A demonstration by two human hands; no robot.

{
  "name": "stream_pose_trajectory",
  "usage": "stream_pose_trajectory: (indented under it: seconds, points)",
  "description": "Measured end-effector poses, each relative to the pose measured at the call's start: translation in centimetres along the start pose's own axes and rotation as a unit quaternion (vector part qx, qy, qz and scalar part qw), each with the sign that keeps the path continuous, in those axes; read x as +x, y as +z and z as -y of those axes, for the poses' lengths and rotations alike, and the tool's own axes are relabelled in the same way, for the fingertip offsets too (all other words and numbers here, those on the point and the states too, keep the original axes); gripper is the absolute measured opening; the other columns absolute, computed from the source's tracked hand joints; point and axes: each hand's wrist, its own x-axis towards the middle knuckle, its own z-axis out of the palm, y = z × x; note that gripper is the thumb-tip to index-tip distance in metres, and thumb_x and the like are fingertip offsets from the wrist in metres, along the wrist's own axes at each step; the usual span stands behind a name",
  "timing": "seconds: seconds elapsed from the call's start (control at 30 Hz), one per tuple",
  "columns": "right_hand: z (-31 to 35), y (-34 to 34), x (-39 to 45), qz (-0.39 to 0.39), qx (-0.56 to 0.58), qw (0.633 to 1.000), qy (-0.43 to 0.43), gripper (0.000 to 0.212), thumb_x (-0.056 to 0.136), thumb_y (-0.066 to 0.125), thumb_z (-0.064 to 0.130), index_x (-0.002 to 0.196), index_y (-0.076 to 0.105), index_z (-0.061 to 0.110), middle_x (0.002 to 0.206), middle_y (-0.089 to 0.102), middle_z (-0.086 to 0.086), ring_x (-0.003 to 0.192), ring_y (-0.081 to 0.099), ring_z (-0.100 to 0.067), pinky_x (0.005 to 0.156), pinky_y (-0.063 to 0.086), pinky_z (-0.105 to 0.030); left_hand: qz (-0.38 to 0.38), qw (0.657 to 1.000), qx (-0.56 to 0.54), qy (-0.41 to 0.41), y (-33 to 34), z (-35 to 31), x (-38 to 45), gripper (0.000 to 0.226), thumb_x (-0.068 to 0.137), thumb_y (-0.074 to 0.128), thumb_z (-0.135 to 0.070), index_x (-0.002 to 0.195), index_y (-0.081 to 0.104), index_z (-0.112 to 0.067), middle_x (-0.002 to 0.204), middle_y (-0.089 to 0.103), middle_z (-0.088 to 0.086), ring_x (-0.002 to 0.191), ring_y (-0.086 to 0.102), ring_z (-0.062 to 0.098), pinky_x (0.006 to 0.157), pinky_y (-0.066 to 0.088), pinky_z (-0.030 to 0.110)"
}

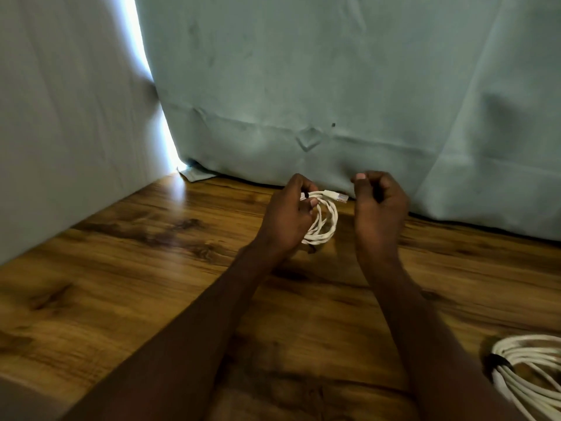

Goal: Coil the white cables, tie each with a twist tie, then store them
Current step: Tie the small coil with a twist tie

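My left hand [288, 214] grips a small coil of white cable [326, 220] above the wooden table [151, 268]. The cable's clear plug end [338, 197] sticks out to the right at the top of the coil. A small dark tie [306, 195] shows at the coil's top by my left fingers. My right hand [379, 205] hovers just right of the coil with its fingers curled; no object is visible in it. A second white cable coil [528, 372], bound by a dark tie [498, 361], lies on the table at the lower right.
A pale blue-green curtain [334, 86] hangs along the table's far edge. A light wall [60, 117] borders the table's left side, with bright light showing through the gap between them.
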Motion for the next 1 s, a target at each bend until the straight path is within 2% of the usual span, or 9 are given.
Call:
stream_pose_trajectory:
  seconds: [0.13,0.2,0.3,0.43,0.6,0.67,0.8,0.9,1.0]
  points:
    - [0.6,0.4,-1.4,0.173,-0.210,0.947,-0.169,0.011,0.094,0.067,0.029,0.098,0.075,0.023,0.094,0.064,0.007,0.083,0.062,-0.011,0.070,0.049,-0.031,0.016,0.991,-0.109,-0.072,-0.1,1.1,0.3,0.016,0.091,0.063,-0.012,0.104,0.057,-0.020,0.084,0.066,0.006,0.069,0.064,0.020,0.063,0.054,0.040]
    - [-0.3,0.7,-1.4,0.229,-0.309,0.914,-0.134,0.014,0.094,0.066,0.030,0.105,0.075,0.027,0.102,0.060,0.003,0.094,0.062,-0.018,0.076,0.051,-0.037,0.008,0.987,-0.123,-0.104,-0.2,1.1,0.6,0.014,0.097,0.062,-0.004,0.104,0.056,-0.015,0.073,0.064,0.008,0.057,0.060,0.018,0.056,0.050,0.035]
    - [-1.2,0.4,-1.3,0.261,-0.332,0.901,-0.099,0.015,0.088,0.073,0.023,0.102,0.076,0.028,0.104,0.056,-0.001,0.097,0.061,-0.026,0.078,0.050,-0.039,0.007,0.973,-0.160,-0.164,-0.4,0.6,1.0,0.009,0.102,0.059,-0.006,0.108,0.054,-0.012,0.061,0.057,0.006,0.042,0.049,0.010,0.046,0.041,0.026]
    - [-1.8,0.5,-1.6,0.306,-0.363,0.877,-0.078,0.013,0.086,0.077,0.024,0.098,0.079,0.029,0.100,0.046,-0.001,0.091,0.057,-0.025,0.074,0.049,-0.038,0.043,0.938,-0.256,-0.230,-0.6,0.4,1.4,0.008,0.106,0.053,-0.011,0.112,0.058,-0.007,0.062,0.057,0.007,0.043,0.046,0.014,0.046,0.041,0.026]
    - [-1.8,0.9,-1.9,0.260,-0.333,0.902,-0.085,0.026,0.079,0.084,0.036,0.097,0.068,0.027,0.101,0.052,0.004,0.090,0.059,-0.021,0.069,0.042,-0.033,0.029,0.895,-0.351,-0.275,-1.0,0.2,1.8,0.017,0.102,0.048,-0.002,0.098,0.065,-0.006,0.067,0.054,0.013,0.046,0.045,0.015,0.041,0.040,0.019]
    - [-1.6,0.9,-1.9,0.249,-0.298,0.914,-0.116,0.032,0.077,0.082,0.030,0.102,0.062,0.028,0.101,0.058,0.007,0.091,0.059,-0.020,0.069,0.042,-0.034,0.032,0.910,-0.311,-0.271,-0.8,0.1,1.6,0.020,0.102,0.050,-0.003,0.091,0.065,-0.009,0.073,0.053,0.013,0.053,0.045,0.017,0.041,0.038,0.019]
    - [-1.3,1.1,-2.3,0.237,-0.254,0.919,-0.186,0.029,0.089,0.067,0.019,0.115,0.066,0.032,0.108,0.070,0.012,0.096,0.065,-0.014,0.076,0.053,-0.037,0.028,0.932,-0.254,-0.257,-0.4,0.1,1.4,0.027,0.101,0.051,-0.001,0.079,0.061,-0.012,0.055,0.053,0.002,0.045,0.047,0.010,0.049,0.039,0.025]
    - [-1.2,1.3,-2.2,0.221,-0.158,0.954,-0.124,0.026,0.088,0.064,0.020,0.109,0.073,0.033,0.100,0.075,0.016,0.089,0.070,-0.006,0.078,0.059,-0.040,-0.001,0.948,-0.211,-0.238,-0.2,0.9,1.4,0.016,0.104,0.053,-0.009,0.089,0.058,-0.014,0.060,0.056,0.000,0.059,0.053,0.013,0.061,0.043,0.031]
    - [-0.7,1.5,-1.7,0.184,-0.046,0.981,-0.029,0.027,0.085,0.063,0.009,0.096,0.078,0.028,0.091,0.077,0.011,0.076,0.072,-0.014,0.074,0.061,-0.043,0.019,0.984,-0.091,-0.151,-0.3,1.4,0.8,0.010,0.107,0.053,-0.020,0.098,0.055,-0.016,0.076,0.059,-0.001,0.068,0.053,0.013,0.065,0.043,0.031]
